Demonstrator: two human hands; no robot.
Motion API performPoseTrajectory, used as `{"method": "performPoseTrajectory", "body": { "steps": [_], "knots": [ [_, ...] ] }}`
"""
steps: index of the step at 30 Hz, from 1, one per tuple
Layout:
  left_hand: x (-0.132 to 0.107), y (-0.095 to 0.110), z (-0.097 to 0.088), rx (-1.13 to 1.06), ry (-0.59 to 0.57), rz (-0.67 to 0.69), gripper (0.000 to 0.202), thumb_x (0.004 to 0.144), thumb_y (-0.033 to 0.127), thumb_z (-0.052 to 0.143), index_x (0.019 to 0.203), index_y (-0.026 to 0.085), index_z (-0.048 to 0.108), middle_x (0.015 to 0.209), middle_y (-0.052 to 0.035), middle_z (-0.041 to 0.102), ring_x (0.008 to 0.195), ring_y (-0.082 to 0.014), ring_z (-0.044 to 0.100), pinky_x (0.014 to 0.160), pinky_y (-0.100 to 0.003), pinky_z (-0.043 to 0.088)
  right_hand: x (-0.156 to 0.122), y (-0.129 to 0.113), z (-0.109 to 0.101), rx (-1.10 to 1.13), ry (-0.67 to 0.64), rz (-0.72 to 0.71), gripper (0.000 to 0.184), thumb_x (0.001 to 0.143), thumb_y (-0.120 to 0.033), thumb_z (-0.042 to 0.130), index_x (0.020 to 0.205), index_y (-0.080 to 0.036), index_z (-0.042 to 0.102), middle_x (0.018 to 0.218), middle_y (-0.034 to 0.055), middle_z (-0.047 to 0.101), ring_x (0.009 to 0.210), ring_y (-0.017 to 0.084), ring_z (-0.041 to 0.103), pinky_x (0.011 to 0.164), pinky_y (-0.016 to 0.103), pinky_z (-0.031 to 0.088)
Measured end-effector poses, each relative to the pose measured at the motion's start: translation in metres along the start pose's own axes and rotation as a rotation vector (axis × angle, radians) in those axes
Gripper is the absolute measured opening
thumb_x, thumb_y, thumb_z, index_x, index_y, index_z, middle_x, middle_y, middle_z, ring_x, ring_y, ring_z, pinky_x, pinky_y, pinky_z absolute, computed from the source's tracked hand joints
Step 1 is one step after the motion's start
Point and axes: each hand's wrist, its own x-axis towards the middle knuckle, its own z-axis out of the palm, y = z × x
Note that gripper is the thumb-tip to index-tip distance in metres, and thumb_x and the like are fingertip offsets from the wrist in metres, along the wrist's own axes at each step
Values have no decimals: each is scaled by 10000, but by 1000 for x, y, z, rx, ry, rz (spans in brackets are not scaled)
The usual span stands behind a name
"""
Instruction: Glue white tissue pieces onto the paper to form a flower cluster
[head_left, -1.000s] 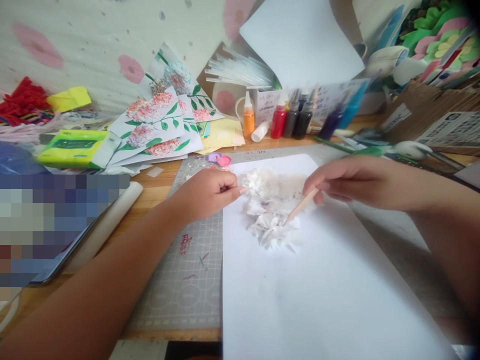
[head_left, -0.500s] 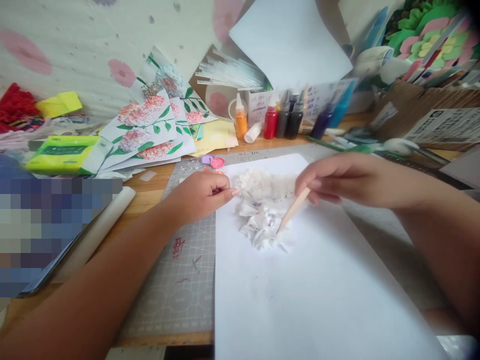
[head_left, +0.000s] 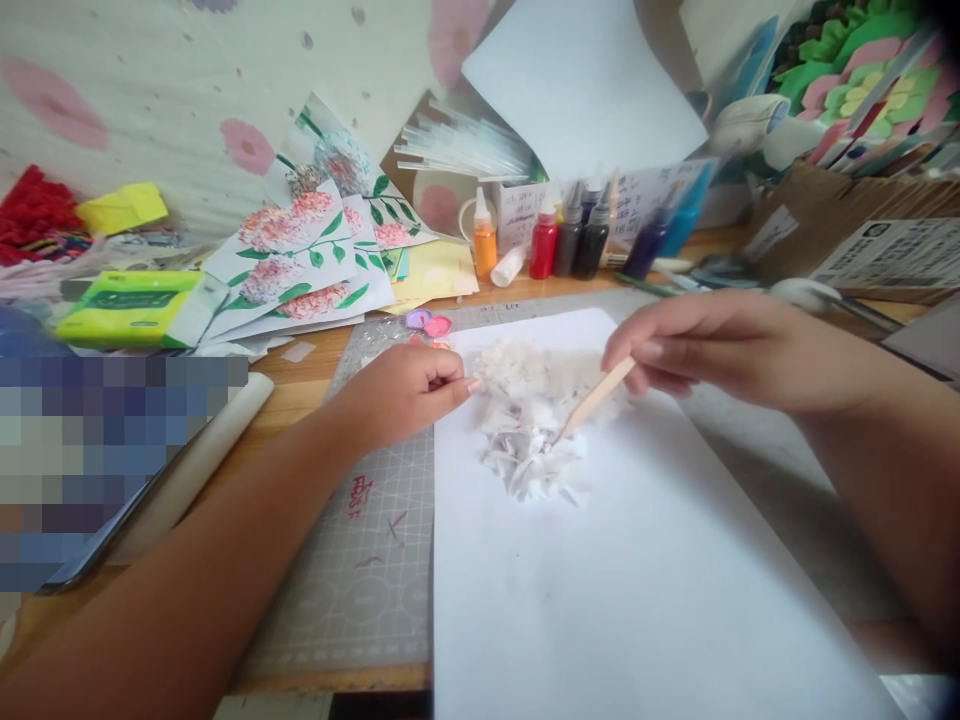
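Note:
A clump of crumpled white tissue paper [head_left: 534, 425] lies on a white sheet [head_left: 600, 580] over a grey cutting mat [head_left: 375, 560]. My right hand [head_left: 697, 350] pinches a thin wooden stick [head_left: 592, 402] whose tip presses into the middle of the clump. My left hand [head_left: 409, 390] rests on the sheet's left edge with fingers curled together, fingertips touching the clump's left side.
Small ink bottles [head_left: 559, 240], orange, red and dark, stand at the back of the desk. Painted flower cards [head_left: 300, 260], a green tissue pack [head_left: 131, 305] and a white roll [head_left: 202, 460] lie at the left. A cardboard box [head_left: 847, 230] sits at the right.
The stick's tip has shifted slightly up and left within the clump as my right hand lifted a little. My left hand has stayed in place.

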Motion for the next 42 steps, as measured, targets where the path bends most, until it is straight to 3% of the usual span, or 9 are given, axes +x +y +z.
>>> {"method": "performPoseTrajectory", "body": {
  "steps": [6,10,14,16,21,25,31,36,42],
  "knots": [
    [-2,1,-1,-35,10,-2,341,806,356,456,537,157,389,489,55,355,478,-70,348,452,-194,263,3,1,4,-57,-14,25,182,815,-299,475,791,-187,617,585,1,553,477,76,445,430,222,338],
    [-6,9,-2,-129,0,85,210,799,365,483,791,180,583,581,39,458,532,-87,422,497,-200,323,3,2,3,-99,12,17,217,819,-338,463,816,-183,616,604,2,553,491,74,439,447,224,341],
    [-5,25,3,-97,44,208,270,767,343,554,984,188,596,747,-3,543,684,-119,491,661,-242,387,3,3,1,-93,174,-29,201,826,-305,463,822,-170,613,630,4,546,498,62,419,443,217,321],
    [-3,31,7,-83,61,219,235,761,308,569,957,185,611,812,-25,562,773,-145,505,729,-272,388,3,3,1,-87,222,-51,176,825,-273,470,827,-164,609,641,4,545,503,57,419,438,213,311],
    [-1,35,9,-103,38,227,105,778,212,533,747,173,625,789,-20,551,767,-136,507,692,-254,390,2,4,2,-50,229,-74,163,837,-242,460,846,-159,600,662,1,538,516,49,411,453,212,308],
    [-7,33,-1,-69,52,271,116,798,233,517,760,178,611,778,-19,554,767,-135,503,699,-252,380,3,5,5,-91,176,-61,183,836,-276,454,846,-164,599,647,0,546,516,60,419,465,217,330],
    [-14,33,-5,60,-41,383,147,803,143,475,794,200,611,804,-8,562,774,-137,494,724,-266,349,3,4,7,-194,154,-74,165,829,-284,458,851,-201,599,638,-1,560,520,77,445,470,219,354],
    [-13,35,1,38,-103,423,172,811,121,456,814,196,610,801,-5,552,765,-125,488,678,-239,353,3,0,10,-376,158,-173,110,821,-236,468,825,-221,577,646,-3,563,584,86,508,510,200,397],
    [-14,36,4,173,-81,404,157,813,134,456,715,165,575,771,-15,537,720,-139,474,655,-260,356,3,-11,22,-588,85,-313,117,813,-214,453,847,-212,565,691,-3,611,610,98,555,527,208,421]
  ]
}}
